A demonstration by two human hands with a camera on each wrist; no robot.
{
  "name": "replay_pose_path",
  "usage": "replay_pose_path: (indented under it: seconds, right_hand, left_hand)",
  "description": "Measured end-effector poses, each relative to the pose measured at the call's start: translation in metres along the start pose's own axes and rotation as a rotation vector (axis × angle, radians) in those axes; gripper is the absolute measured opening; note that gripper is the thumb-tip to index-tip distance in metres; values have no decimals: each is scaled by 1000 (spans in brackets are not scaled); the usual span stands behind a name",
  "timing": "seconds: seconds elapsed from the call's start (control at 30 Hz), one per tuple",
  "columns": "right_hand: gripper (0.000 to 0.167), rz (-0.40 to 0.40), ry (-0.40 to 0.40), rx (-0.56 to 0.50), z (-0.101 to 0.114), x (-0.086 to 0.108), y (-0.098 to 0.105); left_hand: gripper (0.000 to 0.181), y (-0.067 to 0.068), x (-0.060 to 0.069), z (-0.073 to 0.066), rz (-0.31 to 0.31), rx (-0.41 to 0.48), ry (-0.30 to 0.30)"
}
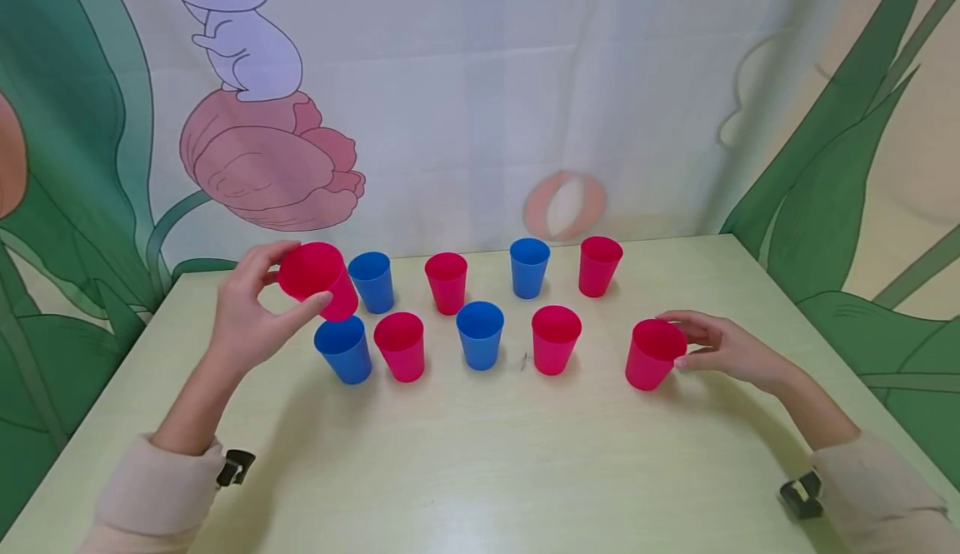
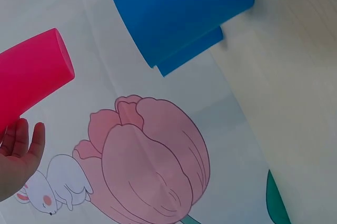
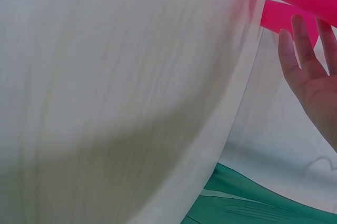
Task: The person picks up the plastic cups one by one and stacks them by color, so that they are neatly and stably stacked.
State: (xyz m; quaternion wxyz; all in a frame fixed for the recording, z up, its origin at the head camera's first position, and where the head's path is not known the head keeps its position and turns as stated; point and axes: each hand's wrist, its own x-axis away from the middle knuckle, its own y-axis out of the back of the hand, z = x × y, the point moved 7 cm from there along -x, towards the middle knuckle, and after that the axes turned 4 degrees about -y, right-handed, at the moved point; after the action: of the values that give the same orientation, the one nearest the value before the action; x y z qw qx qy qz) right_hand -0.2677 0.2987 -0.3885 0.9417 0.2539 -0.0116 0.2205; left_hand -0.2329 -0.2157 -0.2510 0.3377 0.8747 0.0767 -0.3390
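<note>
Bright pink, a raised cup (image 1: 342, 294) in the grasp of the left hand (image 1: 251, 312), thumb to the near side and fingers to the far side, up off the worktop (image 1: 480, 471) at the left end of two rows. At the right end of the front row, a second pink cup (image 1: 649, 361), pinched between thumb and fingers of the right hand (image 1: 731, 352); hard to tell whether fully resting on the worktop. Between these, left to right: front-left blue cup (image 1: 345, 352), front-left pink cup (image 1: 401, 349), front-right blue cup (image 1: 480, 337), front-right pink cup (image 1: 556, 342). Along the back: back-left blue cup (image 1: 373, 286), back-left pink cup (image 1: 447, 286), back-right blue cup (image 1: 529, 271), back-right pink cup (image 1: 598, 269). Mouths upward throughout both rows. Beyond, a pale curtain (image 1: 465, 121) with a printed white animal (image 1: 258, 54) on a pink flower (image 1: 255, 167). Near the wrists, pale sleeves (image 1: 161, 487).
</note>
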Motion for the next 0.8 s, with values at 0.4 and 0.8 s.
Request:
replay_pose_path:
  seconds: [0.4,0.8]
  right_hand:
    - [58,-18,2,28,-6,-1,0]
    - [58,-24,14,35,-11,-2,-3]
  left_hand:
    - [66,-15,9,-24,-18,46,-104]
    - [67,-31,21,-56,2,172,-236]
